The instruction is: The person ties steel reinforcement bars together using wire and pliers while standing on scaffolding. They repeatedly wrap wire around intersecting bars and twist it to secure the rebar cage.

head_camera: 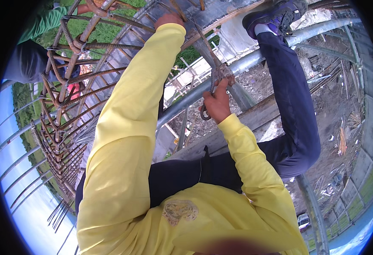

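My right hand (218,102) is closed around a dark metal hand tool (204,114) with a curved, hook-like end. Its extended index finger reaches a rusty scaffold clamp (224,72) on a galvanized pipe (186,103). My left hand (170,21) is stretched far forward at the grey formwork panel (210,12), beside a rusty reinforcing bar (177,9). The yellow sleeve hides part of that hand, so its grip is unclear. A thin rusty rod (205,43) slants from near the left hand down to the clamp.
A cage of tied rebar (75,76) runs along the left. Beyond it is a co-worker's green sleeve (47,22). My shoe (275,19) rests near the scaffold pipe at upper right. Far below lies ground with scattered debris (339,134). A bundle of tie wire (86,135) lies beside the cage.
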`<control>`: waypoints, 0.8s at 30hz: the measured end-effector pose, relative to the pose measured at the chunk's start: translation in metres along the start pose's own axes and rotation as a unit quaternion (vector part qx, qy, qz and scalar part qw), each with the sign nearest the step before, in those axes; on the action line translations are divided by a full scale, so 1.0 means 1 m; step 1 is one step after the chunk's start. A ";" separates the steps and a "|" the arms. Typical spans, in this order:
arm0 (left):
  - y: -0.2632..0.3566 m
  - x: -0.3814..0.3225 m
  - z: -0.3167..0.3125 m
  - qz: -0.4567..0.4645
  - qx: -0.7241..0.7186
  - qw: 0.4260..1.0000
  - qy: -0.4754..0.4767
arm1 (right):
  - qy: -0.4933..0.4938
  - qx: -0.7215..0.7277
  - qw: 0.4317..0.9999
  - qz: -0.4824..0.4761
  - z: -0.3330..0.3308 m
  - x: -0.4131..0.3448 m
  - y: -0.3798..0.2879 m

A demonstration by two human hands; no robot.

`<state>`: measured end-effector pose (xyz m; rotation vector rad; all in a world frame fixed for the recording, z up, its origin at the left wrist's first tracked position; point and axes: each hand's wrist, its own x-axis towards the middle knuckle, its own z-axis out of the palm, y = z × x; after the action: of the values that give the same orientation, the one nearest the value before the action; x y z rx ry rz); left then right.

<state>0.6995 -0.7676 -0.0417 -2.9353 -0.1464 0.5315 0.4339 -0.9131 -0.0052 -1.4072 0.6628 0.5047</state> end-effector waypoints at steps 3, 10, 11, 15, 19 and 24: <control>-0.002 -0.001 0.001 -0.014 -0.008 1.000 0.024 | -0.065 0.127 0.987 0.069 -0.006 -0.001 -0.002; -0.002 -0.011 -0.005 -0.011 -0.055 0.998 0.043 | -0.332 0.419 0.791 0.298 -0.033 0.005 -0.014; -0.002 -0.011 -0.005 -0.007 -0.043 0.998 0.043 | -0.303 0.415 0.800 0.310 -0.037 0.006 -0.019; 0.000 -0.011 -0.002 -0.012 -0.025 0.999 0.030 | -0.278 0.441 0.796 0.307 -0.046 0.000 -0.041; 0.000 -0.018 -0.003 0.026 -0.027 0.999 0.023 | -0.152 0.461 0.838 0.247 -0.023 -0.017 -0.053; 0.001 -0.021 -0.009 0.092 -0.033 0.995 -0.008 | -0.100 0.448 0.865 0.203 0.000 -0.031 -0.052</control>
<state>0.6832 -0.7721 -0.0266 -3.0269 0.1067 0.5870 0.4472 -0.9175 0.0537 -0.3225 0.8739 0.5550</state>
